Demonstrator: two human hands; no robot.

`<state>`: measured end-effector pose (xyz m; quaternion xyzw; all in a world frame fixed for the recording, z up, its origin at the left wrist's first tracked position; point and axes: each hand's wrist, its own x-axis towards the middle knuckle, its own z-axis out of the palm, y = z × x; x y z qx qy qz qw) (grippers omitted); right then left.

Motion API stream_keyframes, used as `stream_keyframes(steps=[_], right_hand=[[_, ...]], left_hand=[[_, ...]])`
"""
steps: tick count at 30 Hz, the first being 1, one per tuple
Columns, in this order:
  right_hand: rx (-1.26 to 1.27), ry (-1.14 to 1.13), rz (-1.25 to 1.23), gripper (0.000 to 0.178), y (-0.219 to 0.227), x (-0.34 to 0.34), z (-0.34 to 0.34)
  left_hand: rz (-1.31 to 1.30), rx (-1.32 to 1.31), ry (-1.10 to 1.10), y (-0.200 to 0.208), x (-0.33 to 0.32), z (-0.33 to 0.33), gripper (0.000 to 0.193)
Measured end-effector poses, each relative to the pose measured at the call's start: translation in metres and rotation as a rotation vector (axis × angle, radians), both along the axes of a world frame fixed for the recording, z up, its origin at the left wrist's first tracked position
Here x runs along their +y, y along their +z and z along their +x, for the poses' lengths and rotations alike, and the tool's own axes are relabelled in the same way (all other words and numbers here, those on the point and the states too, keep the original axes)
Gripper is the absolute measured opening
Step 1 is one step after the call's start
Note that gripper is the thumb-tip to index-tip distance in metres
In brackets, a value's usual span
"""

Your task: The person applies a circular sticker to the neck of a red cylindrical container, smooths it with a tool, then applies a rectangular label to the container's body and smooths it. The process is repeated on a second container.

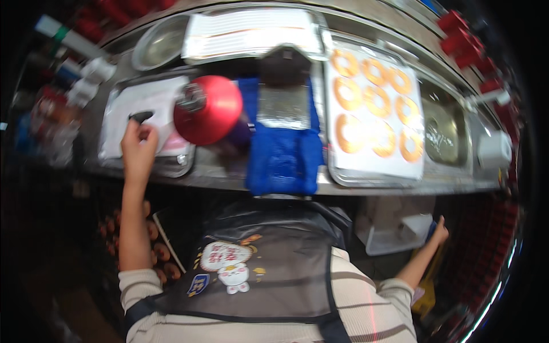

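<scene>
My left hand (140, 144) is closed, with thumb and fingers pinching a small black object (140, 116) whose kind is too blurred to tell. It hangs over a metal tray (182, 167) lined with white paper that has a pinkish patch. Low on the right, my right hand (439, 233) is curled, thumb upward, beside a translucent plastic bin (389, 243). A dark blue piece (432, 230) shows at its fingers; what the hand grips is mostly hidden. Inside the bin lies a whitish piece (414, 226), perhaps a scoop.
A large red dome (213, 108) with a metal top rises between the lined tray and a blue stand (285, 163) with a metal plate. To the right, ring-shaped doughnuts (377, 102) lie on a papered tray (372, 182). A sink basin (443, 128) and a steel bowl (162, 43) flank the counter.
</scene>
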<state>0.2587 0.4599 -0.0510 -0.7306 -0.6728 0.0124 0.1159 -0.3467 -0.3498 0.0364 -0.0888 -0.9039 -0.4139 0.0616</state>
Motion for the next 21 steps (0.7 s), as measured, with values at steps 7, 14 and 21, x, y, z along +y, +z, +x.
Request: stream_keyframes(steps=[7,14,21], right_hand=[[0.495,0.559,0.377,0.049,0.088,0.011,-0.144],[0.946,0.936,0.026,0.034,0.191,-0.194,-0.346],[0.989,1.489,-0.128,0.037,0.23,-0.375,-0.468]], left_hand=[[0.11,0.156,0.135,0.04,-0.026,-0.048,0.017],[0.063,0.395,0.199,0.096,-0.046,-0.084,0.01],[-0.284,0.808,0.111,0.19,-0.004,-0.095,0.02]])
